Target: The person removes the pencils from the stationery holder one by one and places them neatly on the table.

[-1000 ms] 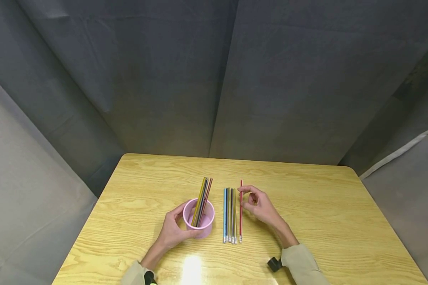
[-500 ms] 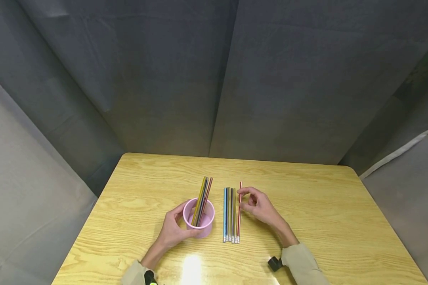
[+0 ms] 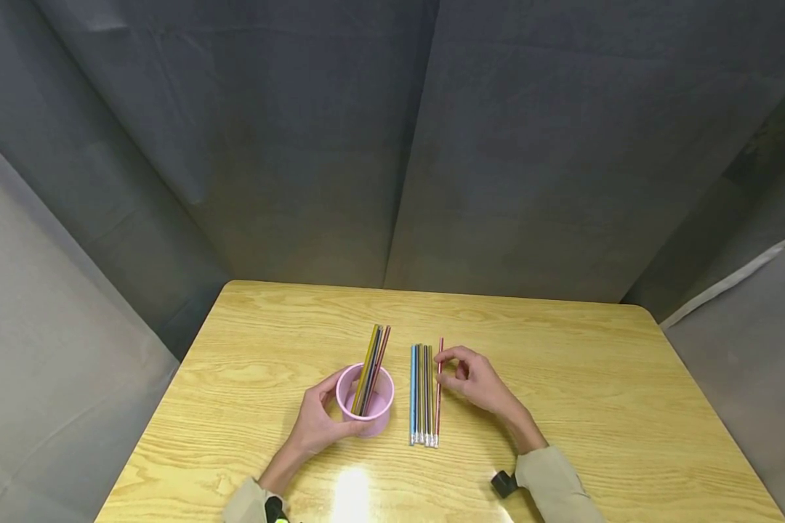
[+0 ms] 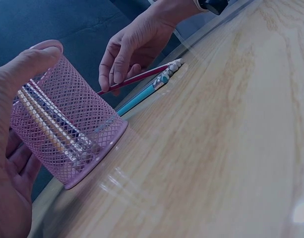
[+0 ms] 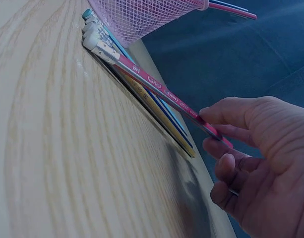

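Observation:
My left hand (image 3: 317, 421) holds a pink mesh pencil cup (image 3: 381, 423), thumb at the near side and fingers around the far side. Several pencils (image 3: 368, 374) lean together in the cup, eraser ends down. To its right, my right hand (image 3: 482, 383) pinches a red pencil (image 3: 439, 410) between thumb and fingers. The right wrist view shows that pencil (image 5: 156, 88) slanting beside the others, its white eraser near their eraser ends. Several pencils (image 3: 421, 396) lie side by side between cup and right hand, a light blue one (image 3: 413, 392) leftmost.
A wood-grain table (image 3: 595, 378) carries everything. Grey cloth (image 3: 301, 145) hangs behind and at both sides of it. A black wrist device (image 3: 504, 484) sits by the right sleeve (image 3: 552, 479).
The right hand has shifted the red pencil slightly left, closer to the row, and a little nearer the front. The left hand and cup have stayed still.

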`<state>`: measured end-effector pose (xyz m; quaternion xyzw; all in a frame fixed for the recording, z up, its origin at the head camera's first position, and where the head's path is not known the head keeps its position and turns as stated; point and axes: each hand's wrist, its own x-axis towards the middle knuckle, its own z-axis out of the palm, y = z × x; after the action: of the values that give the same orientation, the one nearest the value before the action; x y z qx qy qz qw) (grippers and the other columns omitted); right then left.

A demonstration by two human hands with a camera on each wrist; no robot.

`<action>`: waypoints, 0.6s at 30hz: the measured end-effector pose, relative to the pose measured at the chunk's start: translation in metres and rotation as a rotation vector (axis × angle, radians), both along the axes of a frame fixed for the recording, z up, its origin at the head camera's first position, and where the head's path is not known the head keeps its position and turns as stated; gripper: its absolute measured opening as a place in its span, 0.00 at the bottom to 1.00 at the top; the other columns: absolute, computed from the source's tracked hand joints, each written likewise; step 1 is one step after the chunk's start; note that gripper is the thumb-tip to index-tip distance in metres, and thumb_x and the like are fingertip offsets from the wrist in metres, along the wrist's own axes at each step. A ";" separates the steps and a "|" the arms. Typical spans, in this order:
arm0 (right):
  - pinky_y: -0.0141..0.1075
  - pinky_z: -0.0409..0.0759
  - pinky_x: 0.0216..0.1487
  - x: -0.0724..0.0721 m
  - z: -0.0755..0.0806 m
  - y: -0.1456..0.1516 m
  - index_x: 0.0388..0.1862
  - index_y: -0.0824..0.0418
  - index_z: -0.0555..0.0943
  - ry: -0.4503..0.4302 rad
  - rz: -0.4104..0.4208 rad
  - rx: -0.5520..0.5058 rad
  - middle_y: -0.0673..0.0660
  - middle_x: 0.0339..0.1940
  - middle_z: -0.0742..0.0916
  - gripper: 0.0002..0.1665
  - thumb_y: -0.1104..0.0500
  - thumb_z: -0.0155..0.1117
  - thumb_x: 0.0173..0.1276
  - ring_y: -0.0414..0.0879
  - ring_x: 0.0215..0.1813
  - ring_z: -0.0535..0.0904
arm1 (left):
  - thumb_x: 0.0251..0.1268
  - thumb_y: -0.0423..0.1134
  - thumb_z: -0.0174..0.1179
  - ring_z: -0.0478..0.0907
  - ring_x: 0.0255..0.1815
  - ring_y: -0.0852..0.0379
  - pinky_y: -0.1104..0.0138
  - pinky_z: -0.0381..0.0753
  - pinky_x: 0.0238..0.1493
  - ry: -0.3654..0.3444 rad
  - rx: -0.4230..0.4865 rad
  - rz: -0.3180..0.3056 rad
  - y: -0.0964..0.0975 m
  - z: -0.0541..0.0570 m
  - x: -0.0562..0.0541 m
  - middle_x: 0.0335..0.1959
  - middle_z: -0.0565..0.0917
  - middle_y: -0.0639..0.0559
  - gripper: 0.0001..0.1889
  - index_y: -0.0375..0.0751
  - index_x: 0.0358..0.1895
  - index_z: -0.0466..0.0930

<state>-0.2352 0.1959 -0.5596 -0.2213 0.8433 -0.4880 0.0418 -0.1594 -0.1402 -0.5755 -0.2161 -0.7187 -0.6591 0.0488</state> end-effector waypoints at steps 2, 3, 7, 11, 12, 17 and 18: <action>0.27 0.66 0.23 -0.001 -0.001 0.000 0.54 0.63 0.85 0.010 0.004 0.008 0.57 0.30 0.79 0.16 0.65 0.74 0.68 0.44 0.25 0.68 | 0.45 0.32 0.83 0.77 0.69 0.49 0.64 0.73 0.75 0.000 0.001 -0.003 0.000 0.000 0.000 0.68 0.81 0.43 0.45 0.39 0.72 0.74; 0.26 0.66 0.24 -0.001 -0.001 0.000 0.54 0.63 0.85 0.013 0.006 0.013 0.58 0.32 0.80 0.16 0.65 0.74 0.68 0.44 0.25 0.69 | 0.45 0.32 0.83 0.77 0.70 0.48 0.64 0.73 0.76 0.000 0.001 -0.004 0.000 0.000 0.000 0.68 0.81 0.43 0.45 0.39 0.72 0.74; 0.27 0.67 0.24 0.000 0.000 -0.002 0.53 0.63 0.85 0.005 0.007 0.027 0.58 0.37 0.82 0.15 0.65 0.74 0.68 0.45 0.26 0.69 | 0.45 0.32 0.83 0.77 0.70 0.48 0.65 0.72 0.76 -0.001 -0.002 -0.004 0.000 0.000 0.000 0.69 0.81 0.43 0.45 0.40 0.73 0.74; 0.27 0.68 0.25 0.000 0.001 -0.003 0.53 0.63 0.85 0.001 0.005 0.043 0.57 0.38 0.83 0.15 0.65 0.73 0.69 0.45 0.27 0.70 | 0.45 0.32 0.83 0.77 0.69 0.48 0.65 0.72 0.76 0.006 -0.005 0.000 -0.001 -0.001 0.000 0.68 0.81 0.43 0.45 0.39 0.72 0.74; 0.27 0.68 0.25 0.000 0.001 -0.004 0.53 0.63 0.85 0.001 0.003 0.047 0.57 0.38 0.83 0.15 0.65 0.73 0.69 0.45 0.27 0.70 | 0.44 0.32 0.83 0.77 0.70 0.49 0.65 0.72 0.76 0.002 -0.004 0.000 -0.001 -0.001 0.000 0.68 0.81 0.44 0.45 0.40 0.72 0.74; 0.27 0.69 0.26 -0.001 0.000 -0.004 0.53 0.62 0.86 0.003 0.005 0.054 0.55 0.40 0.84 0.14 0.64 0.72 0.70 0.45 0.28 0.70 | 0.45 0.32 0.83 0.77 0.69 0.48 0.65 0.72 0.76 0.007 -0.004 -0.001 0.000 -0.001 0.000 0.68 0.81 0.43 0.45 0.40 0.72 0.74; 0.28 0.69 0.26 -0.001 -0.001 -0.004 0.53 0.62 0.86 0.002 0.006 0.054 0.55 0.41 0.84 0.13 0.64 0.71 0.71 0.45 0.28 0.70 | 0.45 0.32 0.83 0.77 0.69 0.49 0.65 0.72 0.76 0.009 -0.004 -0.001 0.000 0.000 0.000 0.68 0.81 0.43 0.45 0.40 0.72 0.74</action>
<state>-0.2360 0.1915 -0.5602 -0.2232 0.8555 -0.4648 0.0482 -0.1598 -0.1403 -0.5760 -0.2192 -0.7197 -0.6568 0.0512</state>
